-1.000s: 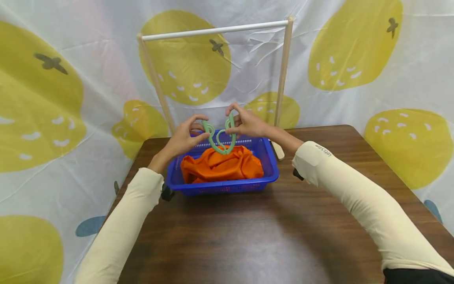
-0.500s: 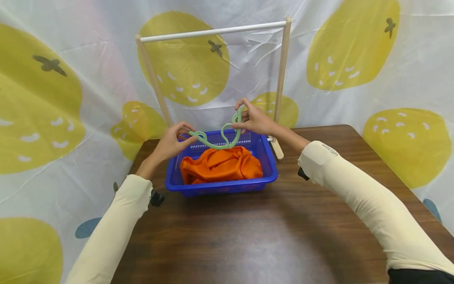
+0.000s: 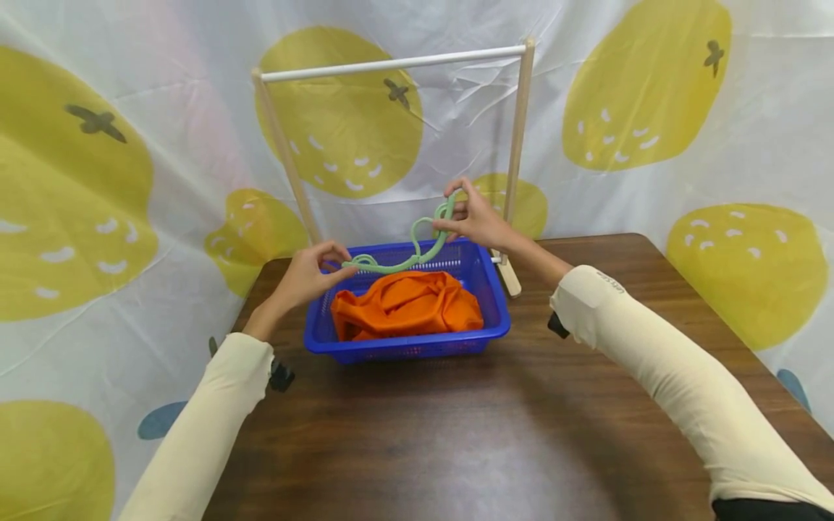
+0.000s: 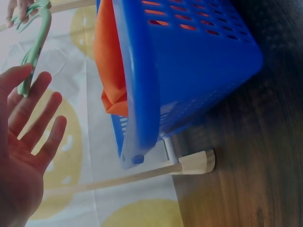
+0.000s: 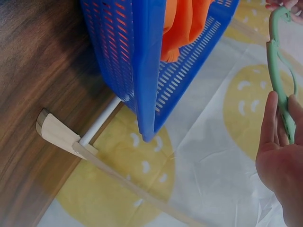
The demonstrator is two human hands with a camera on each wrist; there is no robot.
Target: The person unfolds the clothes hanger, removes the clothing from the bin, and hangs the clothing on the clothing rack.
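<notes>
A light green folding clothes hanger (image 3: pixel 399 268) hangs in the air above the blue basket (image 3: pixel 410 341). My left hand (image 3: pixel 309 276) pinches its left end between thumb and index finger; the other fingers extend apart in the left wrist view. At the hanger's raised right arm, my right hand (image 3: pixel 481 220) pinches with thumb and fingers. The hanger's right side stands higher than its left, bent at the middle joint. An orange cloth (image 3: pixel 407 305) lies crumpled inside the basket, below the hanger and touching neither hand.
Behind the basket rises a wooden rack with a white top rod (image 3: pixel 391 66). One rack foot (image 3: pixel 510 278) shows right of the basket. Everything stands on a dark brown wooden table (image 3: pixel 417 434). A curtain with yellow fruit prints (image 3: pixel 622 87) hangs behind.
My hands have moved apart, the left one down and leftward, the right one up and rightward. Between them the hanger has unfolded from a narrow V to a wide shape.
</notes>
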